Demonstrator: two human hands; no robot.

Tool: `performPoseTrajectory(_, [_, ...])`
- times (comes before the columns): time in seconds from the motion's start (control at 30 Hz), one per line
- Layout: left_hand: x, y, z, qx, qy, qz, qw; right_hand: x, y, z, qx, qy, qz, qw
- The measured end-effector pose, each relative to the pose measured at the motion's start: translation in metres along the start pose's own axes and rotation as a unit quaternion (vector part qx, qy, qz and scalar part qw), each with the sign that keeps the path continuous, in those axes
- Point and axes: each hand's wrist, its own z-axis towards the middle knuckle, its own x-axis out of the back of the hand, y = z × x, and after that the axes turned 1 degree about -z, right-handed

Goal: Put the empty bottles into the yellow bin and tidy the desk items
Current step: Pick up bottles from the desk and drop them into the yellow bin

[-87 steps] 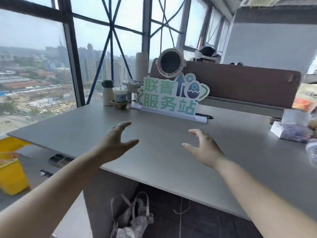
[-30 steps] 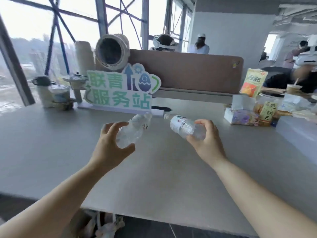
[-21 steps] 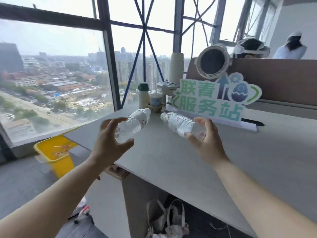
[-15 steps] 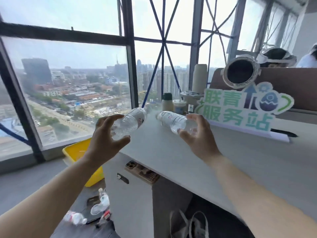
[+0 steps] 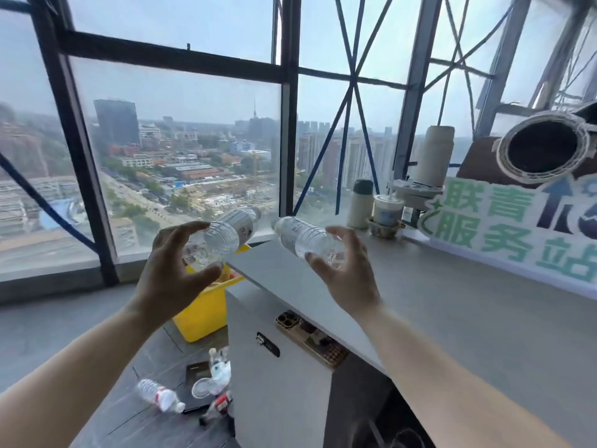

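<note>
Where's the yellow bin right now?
Head view, lower left of centre: the yellow bin stands on the floor beside the desk's end, partly behind the left hand.

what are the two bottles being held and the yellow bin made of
Left bottle and right bottle: clear, thin, ribbed walls you can see through, so likely plastic. Yellow bin: opaque, smooth, evenly coloured walls, probably moulded plastic.
</note>
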Motion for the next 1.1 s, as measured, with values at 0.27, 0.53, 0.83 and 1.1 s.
performPoseTrajectory(0.27, [0.032,-0.103,0.059,0.022,0.013,0.035,0.999,-0.149,0.001,0.064,-0.056,-0.007,0.082,0.995])
performPoseTrajectory(0.53, [0.077,-0.169,0.097,-0.006,0.007,0.076,0.997,-0.237,-0.022,0.097,-0.048,-0.001,0.102,0.994])
performPoseTrajectory(0.83, [0.111,-0.245,0.145,0.034,0.004,0.043,0.998,-0.321,-0.037,0.137,-0.043,-0.002,0.090,0.995])
performPoseTrajectory(1.1, [0.088,-0.298,0.193,0.048,-0.016,0.066,0.997,-0.377,-0.012,0.178,-0.078,-0.005,0.104,0.991])
